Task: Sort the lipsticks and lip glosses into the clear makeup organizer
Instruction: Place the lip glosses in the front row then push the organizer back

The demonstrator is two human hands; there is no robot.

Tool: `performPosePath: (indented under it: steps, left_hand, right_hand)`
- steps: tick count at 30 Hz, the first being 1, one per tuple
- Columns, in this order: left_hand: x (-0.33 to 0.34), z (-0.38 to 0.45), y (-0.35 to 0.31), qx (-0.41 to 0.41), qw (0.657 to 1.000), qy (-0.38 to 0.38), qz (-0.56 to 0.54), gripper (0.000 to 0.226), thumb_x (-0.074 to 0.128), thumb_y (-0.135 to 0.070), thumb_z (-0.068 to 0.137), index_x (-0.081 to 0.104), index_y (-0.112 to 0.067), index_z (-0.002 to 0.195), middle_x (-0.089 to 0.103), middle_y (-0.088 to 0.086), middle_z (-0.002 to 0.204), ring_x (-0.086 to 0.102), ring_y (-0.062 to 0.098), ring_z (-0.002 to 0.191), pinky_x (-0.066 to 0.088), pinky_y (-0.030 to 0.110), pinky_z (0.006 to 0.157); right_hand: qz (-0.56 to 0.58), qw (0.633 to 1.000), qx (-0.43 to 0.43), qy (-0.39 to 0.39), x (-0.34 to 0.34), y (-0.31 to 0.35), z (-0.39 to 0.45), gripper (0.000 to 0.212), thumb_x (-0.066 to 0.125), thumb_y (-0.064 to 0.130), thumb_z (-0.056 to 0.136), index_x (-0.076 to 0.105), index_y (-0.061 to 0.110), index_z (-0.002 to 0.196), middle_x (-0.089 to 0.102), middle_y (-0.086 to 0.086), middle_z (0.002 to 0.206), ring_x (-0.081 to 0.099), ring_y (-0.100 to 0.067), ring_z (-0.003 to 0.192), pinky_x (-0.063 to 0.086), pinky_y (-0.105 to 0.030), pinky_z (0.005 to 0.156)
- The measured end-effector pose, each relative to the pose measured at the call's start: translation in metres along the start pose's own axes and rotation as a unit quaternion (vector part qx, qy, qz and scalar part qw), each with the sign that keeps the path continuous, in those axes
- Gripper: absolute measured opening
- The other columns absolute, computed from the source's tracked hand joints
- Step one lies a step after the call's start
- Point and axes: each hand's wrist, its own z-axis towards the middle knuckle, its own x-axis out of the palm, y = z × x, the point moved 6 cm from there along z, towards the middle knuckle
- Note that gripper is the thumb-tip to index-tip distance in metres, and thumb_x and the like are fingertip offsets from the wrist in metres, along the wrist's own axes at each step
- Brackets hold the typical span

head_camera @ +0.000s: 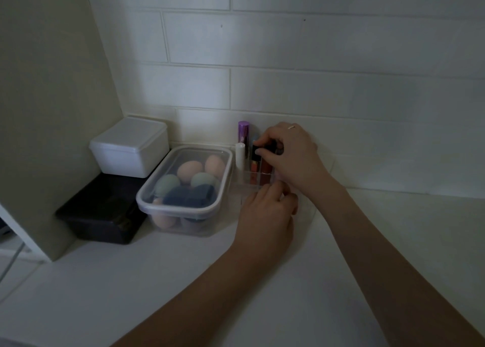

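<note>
**Both hands at the organizer by the back wall**

Your left hand (265, 213) is nearest you, curled over the front edge of the clear makeup organizer (242, 186); its fingertips are hidden, so you cannot tell whether it grips anything. The organizer stands on the white worktop (367, 241) at its back edge, just beside the lidded clear tub of makeup sponges (183, 189) on its left. Further back, your right hand (288, 152) pinches the black cap of a lip gloss (266, 163) standing upright in a compartment, beside an orange lip gloss (253, 167). A white tube (239, 155) and a purple lipstick (243, 132) stand at the organizer's left rear. In the far left corner a white box (128, 147) sits on a black box (99, 213).
</note>
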Motion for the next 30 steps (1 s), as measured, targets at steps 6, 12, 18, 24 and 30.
performPosePath:
  steps: [6,12,18,24,30]
  left_hand:
    - [0.000,0.000,0.001,-0.005,1.000,0.001,0.007,0.017,0.050,-0.003,0.058,0.058,-0.014,0.067,0.062,0.003,0.081,0.057,0.022,0.065,0.032,0.021,0.059]
    - [-0.002,0.001,-0.001,-0.014,1.000,-0.005,0.009,0.015,0.058,-0.001,0.057,0.060,-0.013,0.066,0.061,0.006,0.077,0.057,0.024,0.063,0.031,0.022,0.058]
    - [-0.001,0.000,-0.001,-0.015,1.000,-0.009,0.005,0.016,0.057,-0.002,0.056,0.059,-0.014,0.066,0.060,0.006,0.076,0.057,0.024,0.064,0.032,0.023,0.058]
    - [-0.002,-0.001,-0.001,-0.010,1.000,-0.010,0.019,0.022,0.037,-0.013,0.063,0.059,-0.017,0.065,0.060,0.002,0.077,0.057,0.021,0.065,0.033,0.021,0.058]
    - [-0.003,-0.001,-0.002,-0.011,1.000,-0.012,0.008,0.014,0.057,-0.003,0.058,0.059,-0.015,0.065,0.062,0.004,0.077,0.058,0.022,0.065,0.032,0.022,0.060]
  right_hand:
    - [0.055,0.996,-0.028,-0.062,-0.011,0.007,-0.001,0.011,0.066,0.028,0.082,0.072,0.031,0.091,0.058,0.008,0.081,0.052,-0.018,0.091,0.042,-0.032,0.081]
    - [0.007,0.998,-0.062,-0.028,0.000,0.016,-0.005,0.013,0.069,0.025,0.081,0.076,0.028,0.092,0.063,0.001,0.087,0.042,-0.013,0.088,0.043,-0.040,0.080]
    - [0.013,0.998,-0.051,-0.034,0.000,0.016,-0.004,0.011,0.072,0.025,0.078,0.076,0.026,0.088,0.063,0.003,0.087,0.047,-0.018,0.091,0.042,-0.038,0.083]
    - [0.016,0.999,-0.048,-0.017,0.002,0.016,-0.005,0.017,0.071,0.028,0.079,0.074,0.031,0.095,0.070,0.005,0.099,0.049,-0.016,0.095,0.043,-0.038,0.090]
    - [0.001,1.000,-0.026,0.007,0.004,0.009,-0.004,0.024,0.065,0.029,0.082,0.070,0.042,0.102,0.063,-0.002,0.096,0.049,-0.012,0.090,0.042,-0.029,0.088]
